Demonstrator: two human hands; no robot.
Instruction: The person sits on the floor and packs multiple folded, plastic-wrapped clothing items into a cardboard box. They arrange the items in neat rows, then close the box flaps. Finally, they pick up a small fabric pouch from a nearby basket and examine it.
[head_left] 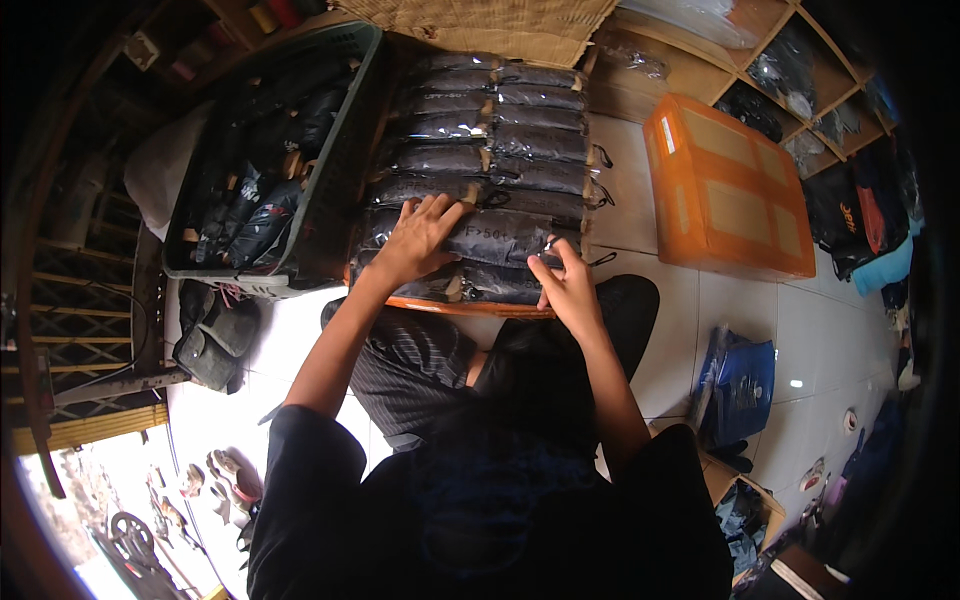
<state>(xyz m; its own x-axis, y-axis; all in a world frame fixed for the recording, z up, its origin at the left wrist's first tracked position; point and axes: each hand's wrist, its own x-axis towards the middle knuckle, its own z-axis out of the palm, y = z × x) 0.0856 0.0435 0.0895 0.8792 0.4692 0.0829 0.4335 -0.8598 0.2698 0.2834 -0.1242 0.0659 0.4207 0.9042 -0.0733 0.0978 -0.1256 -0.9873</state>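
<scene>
Left hand (420, 240) spread over a wrapped packet (503, 235); right hand (570, 290) at its end, grip unclear

Over by the wooden shelves (690, 85) sits an orange box (732, 190). A blue packet (742, 388) and dark footwear (226, 326) rest on pale tiles (668, 345).

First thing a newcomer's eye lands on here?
Probably the two columns of dark, shiny-wrapped bundles in the centre, with the person's left hand on a near one and the right hand by its right end. Next, the bright orange box on the pale tiled floor to the right, then the dark green crate at upper left.
</scene>
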